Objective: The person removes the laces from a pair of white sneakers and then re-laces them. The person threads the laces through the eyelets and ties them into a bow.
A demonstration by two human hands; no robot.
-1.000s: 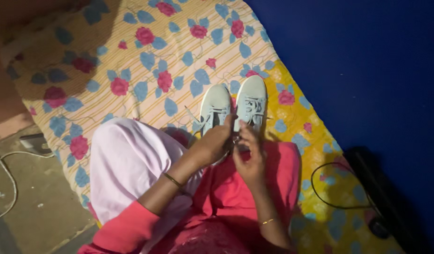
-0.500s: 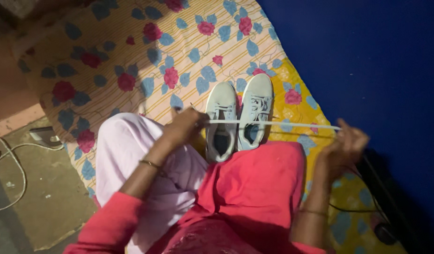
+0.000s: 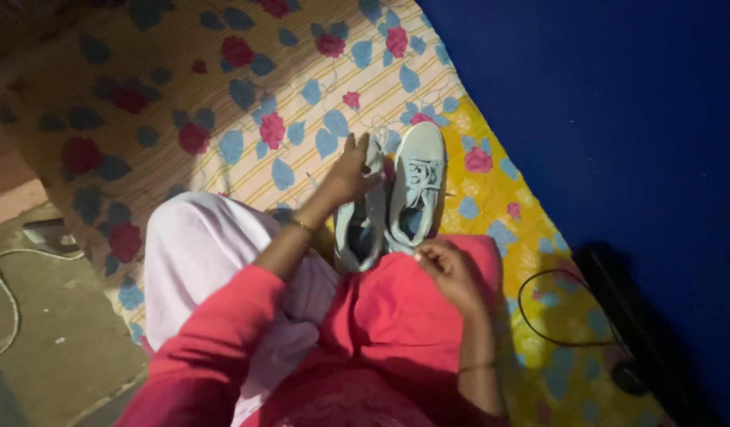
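Left shoe's (image 3: 363, 213) toe behind left hand (image 3: 351, 170); laces' path too dim.

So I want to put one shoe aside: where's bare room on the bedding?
Free: the floral sheet left of and beyond the shoes. Narrower: the yellow strip between shoes and blue wall. Crowded: near the black cable.
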